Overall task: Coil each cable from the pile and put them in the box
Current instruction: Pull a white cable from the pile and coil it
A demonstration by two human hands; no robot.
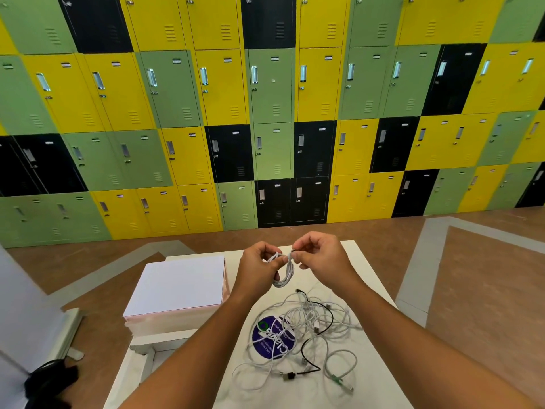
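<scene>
Above table (pixel 374 394), left hand (pixel 256 267) and right hand (pixel 321 258) pinch coiled cable (pixel 283 279); sticker (pixel 272 339) illegible.

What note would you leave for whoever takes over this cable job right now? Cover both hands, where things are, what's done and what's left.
Hands: left hand pinches the white coil; right hand pinches its loose end at the top, both above the table.
Things: the tangled pile of white and black cables lies on the table, nearer the person; the box sits to the left and looks closed.
Done: one cable nearly coiled; none seen boxed.
Left: finish this coil, box it, then coil the rest.
</scene>
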